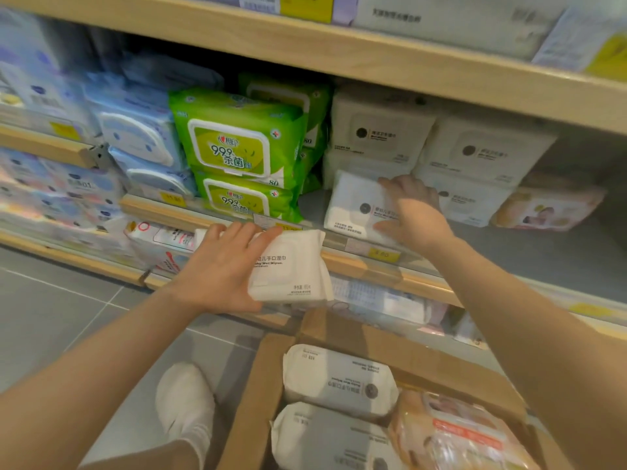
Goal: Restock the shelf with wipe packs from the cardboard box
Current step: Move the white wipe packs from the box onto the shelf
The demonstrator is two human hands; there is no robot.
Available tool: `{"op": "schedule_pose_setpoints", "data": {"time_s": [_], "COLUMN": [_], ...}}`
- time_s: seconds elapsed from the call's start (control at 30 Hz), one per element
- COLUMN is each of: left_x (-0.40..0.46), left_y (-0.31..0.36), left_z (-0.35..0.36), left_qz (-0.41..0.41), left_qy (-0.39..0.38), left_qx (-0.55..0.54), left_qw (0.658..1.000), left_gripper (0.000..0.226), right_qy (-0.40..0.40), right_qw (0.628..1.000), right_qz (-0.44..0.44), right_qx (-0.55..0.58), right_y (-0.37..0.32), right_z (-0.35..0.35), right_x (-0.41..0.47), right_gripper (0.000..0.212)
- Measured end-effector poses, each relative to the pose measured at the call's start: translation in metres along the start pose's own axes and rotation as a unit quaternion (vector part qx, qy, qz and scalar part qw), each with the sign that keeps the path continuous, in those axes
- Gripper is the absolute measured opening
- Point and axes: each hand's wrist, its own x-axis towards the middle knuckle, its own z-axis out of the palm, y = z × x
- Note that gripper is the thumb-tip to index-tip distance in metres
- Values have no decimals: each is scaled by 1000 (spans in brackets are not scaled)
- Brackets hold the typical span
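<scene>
My left hand (220, 266) grips a cream wipe pack (295, 269) in the air in front of the shelf edge (359, 262). My right hand (412, 212) is wrapped round a white wipe pack (353, 205) that stands on the grey shelf board, thumb below and fingers on top. Below me the open cardboard box (264, 385) holds two more cream wipe packs (339, 378) and an orange printed pack (454, 435).
Green wipe packs (234, 147) are stacked left of the white pack, beige packs (383, 130) behind and right of it, a pink pack (546, 208) further right. Blue packs (139, 130) fill the left. Bare grey shelf board (543, 252) lies to the right. My white shoe (185, 401) is beside the box.
</scene>
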Motion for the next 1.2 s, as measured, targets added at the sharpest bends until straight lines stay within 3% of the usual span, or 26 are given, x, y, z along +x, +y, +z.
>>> {"op": "schedule_pose_setpoints", "data": {"time_s": [0.3, 0.43, 0.6, 0.93, 1.2], "left_x": [2, 4, 0, 7, 2], "left_y": [-5, -7, -2, -10, -1], "left_z": [1, 2, 6, 17, 11], "left_qz": [-11, 1, -4, -11, 20], "left_qy": [12, 28, 18, -1, 27], "left_qx": [-7, -5, -12, -5, -42], "left_qw": [1000, 1000, 1000, 1000, 999], "left_gripper": [105, 105, 107, 110, 102], "right_qy": [72, 47, -2, 18, -25], "right_qw": [997, 998, 998, 996, 999], "right_qz": [-1, -14, 45, 90, 37], "right_qx": [-40, -32, -45, 6, 22], "right_y": [-21, -10, 4, -7, -19], "right_z": [38, 29, 30, 57, 23], "right_x": [14, 17, 2, 48, 20], "right_gripper": [65, 64, 71, 69, 67]}}
